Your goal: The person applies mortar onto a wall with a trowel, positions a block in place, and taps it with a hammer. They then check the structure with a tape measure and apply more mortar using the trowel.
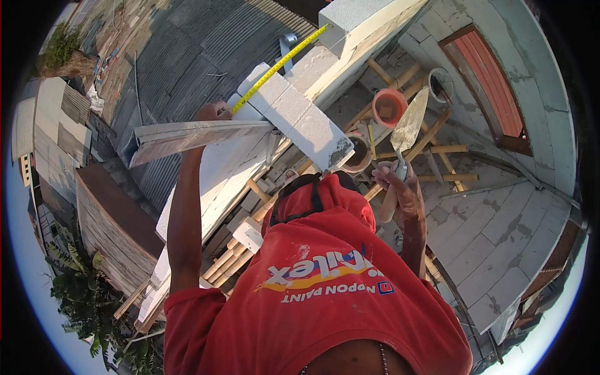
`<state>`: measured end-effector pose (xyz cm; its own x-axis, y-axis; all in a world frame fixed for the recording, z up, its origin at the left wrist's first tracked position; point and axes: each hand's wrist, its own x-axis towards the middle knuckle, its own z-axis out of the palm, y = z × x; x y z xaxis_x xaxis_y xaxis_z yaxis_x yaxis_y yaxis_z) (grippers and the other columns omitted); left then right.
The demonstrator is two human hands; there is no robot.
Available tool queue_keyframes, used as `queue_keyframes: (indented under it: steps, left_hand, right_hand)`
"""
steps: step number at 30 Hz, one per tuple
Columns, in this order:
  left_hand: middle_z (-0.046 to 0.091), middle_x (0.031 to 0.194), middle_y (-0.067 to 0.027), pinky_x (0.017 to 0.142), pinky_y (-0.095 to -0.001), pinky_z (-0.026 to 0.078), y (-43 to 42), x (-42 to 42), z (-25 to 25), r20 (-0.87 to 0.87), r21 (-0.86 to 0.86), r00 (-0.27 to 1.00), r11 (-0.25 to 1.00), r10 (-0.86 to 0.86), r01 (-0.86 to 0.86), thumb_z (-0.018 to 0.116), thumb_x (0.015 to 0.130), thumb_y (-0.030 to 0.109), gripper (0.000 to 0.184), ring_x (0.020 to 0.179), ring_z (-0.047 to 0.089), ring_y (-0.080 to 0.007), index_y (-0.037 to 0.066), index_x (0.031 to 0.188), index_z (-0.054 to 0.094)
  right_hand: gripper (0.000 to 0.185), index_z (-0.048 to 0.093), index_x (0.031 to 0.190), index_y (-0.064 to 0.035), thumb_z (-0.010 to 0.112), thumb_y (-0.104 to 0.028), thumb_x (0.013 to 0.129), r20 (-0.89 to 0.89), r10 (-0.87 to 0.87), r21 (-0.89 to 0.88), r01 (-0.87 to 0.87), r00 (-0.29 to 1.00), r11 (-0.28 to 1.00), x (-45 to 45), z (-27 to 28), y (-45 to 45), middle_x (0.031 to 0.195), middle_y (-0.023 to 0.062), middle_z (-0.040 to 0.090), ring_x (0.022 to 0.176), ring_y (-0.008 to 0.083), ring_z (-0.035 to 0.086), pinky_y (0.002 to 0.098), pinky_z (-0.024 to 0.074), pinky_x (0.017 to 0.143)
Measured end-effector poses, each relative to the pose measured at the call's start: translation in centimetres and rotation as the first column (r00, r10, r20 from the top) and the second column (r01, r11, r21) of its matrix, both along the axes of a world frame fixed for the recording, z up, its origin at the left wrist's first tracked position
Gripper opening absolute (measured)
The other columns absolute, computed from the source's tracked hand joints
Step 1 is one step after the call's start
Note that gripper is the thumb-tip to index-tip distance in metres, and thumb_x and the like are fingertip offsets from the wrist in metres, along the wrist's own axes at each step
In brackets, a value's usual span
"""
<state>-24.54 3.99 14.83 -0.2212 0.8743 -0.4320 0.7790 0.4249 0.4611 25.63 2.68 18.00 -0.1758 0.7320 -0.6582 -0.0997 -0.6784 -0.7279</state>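
Observation:
My left hand (pixel 214 111) is closed at the near end of a yellow tape measure (pixel 281 64), whose blade runs out to a white block (pixel 356 19) on the wall top. The tape's case is not visible. Under the tape lies another white block (pixel 300 119), with grey mortar on its near end. A long pale board or channel (pixel 200 134) crosses in front of my left forearm and reaches this block. My right hand (pixel 403 187) grips a trowel (pixel 410 122) by its handle, the mortar-stained blade pointing up and away from me.
Below on the right are an orange bucket (pixel 389 107), a pale bucket (pixel 440 84) and bamboo poles (pixel 447 150). A block wall with a red-panelled wooden frame (pixel 484 84) stands at right. Corrugated roofing (pixel 219 50) spreads beyond the wall at left.

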Motion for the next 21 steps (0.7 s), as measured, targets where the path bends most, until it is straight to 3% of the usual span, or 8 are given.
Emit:
queue_keyframes:
  steps: [6, 12, 15, 21]
  left_hand:
    - [0.071, 0.084, -0.0113, 0.073, -0.0343, 0.050, 0.7, 0.5, 1.0, 0.032, -0.148, 0.997, 0.987, 0.072, -0.067, 0.061, 0.094, 0.034, 0.038, 0.075, 0.065, -0.0177, 0.000, 0.106, 0.073]
    - [0.071, 0.085, -0.0128, 0.075, -0.0349, 0.050, 0.7, 1.0, 1.9, 0.013, -0.140, 0.997, 0.987, 0.077, -0.074, 0.061, 0.094, 0.034, 0.039, 0.076, 0.065, -0.0186, 0.000, 0.107, 0.073]
    - [0.073, 0.105, -0.0213, 0.081, -0.0361, 0.050, 1.1, 2.1, 3.5, -0.021, -0.191, 0.997, 0.979, 0.072, -0.075, 0.060, 0.096, 0.031, 0.041, 0.084, 0.069, -0.0240, -0.002, 0.115, 0.073]
    - [0.072, 0.103, -0.0231, 0.084, -0.0370, 0.050, 1.2, 2.7, 4.4, -0.008, -0.192, 0.996, 0.978, 0.086, -0.086, 0.059, 0.095, 0.031, 0.041, 0.089, 0.068, -0.0256, -0.004, 0.114, 0.072]
  right_hand:
    - [0.055, 0.053, 0.120, 0.0013, 0.082, -0.029, 0.085, -0.001, 0.015, -0.006, -0.015, 1.000, 1.000, 0.0, -0.3, 0.7, 0.115, 0.0136, 0.062, 0.107, 0.0248, 0.068, 0.0403, 0.0526, 0.101]
    - [0.052, 0.054, 0.118, 0.0013, 0.082, -0.028, 0.085, -0.008, 0.013, -0.016, -0.014, 1.000, 1.000, 0.2, -0.7, 1.3, 0.115, 0.0141, 0.062, 0.105, 0.0246, 0.069, 0.0407, 0.0526, 0.101]
    - [0.054, 0.054, 0.121, 0.0020, 0.082, -0.027, 0.085, -0.015, 0.012, -0.023, -0.013, 1.000, 1.000, 0.2, -0.6, 1.6, 0.112, 0.0120, 0.062, 0.105, 0.0233, 0.068, 0.0394, 0.0523, 0.100]
    - [0.057, 0.054, 0.122, 0.0024, 0.082, -0.029, 0.084, 0.004, 0.028, -0.023, -0.028, 1.000, 0.999, -0.3, 0.2, 2.7, 0.109, 0.0109, 0.063, 0.103, 0.0216, 0.067, 0.0375, 0.0516, 0.099]
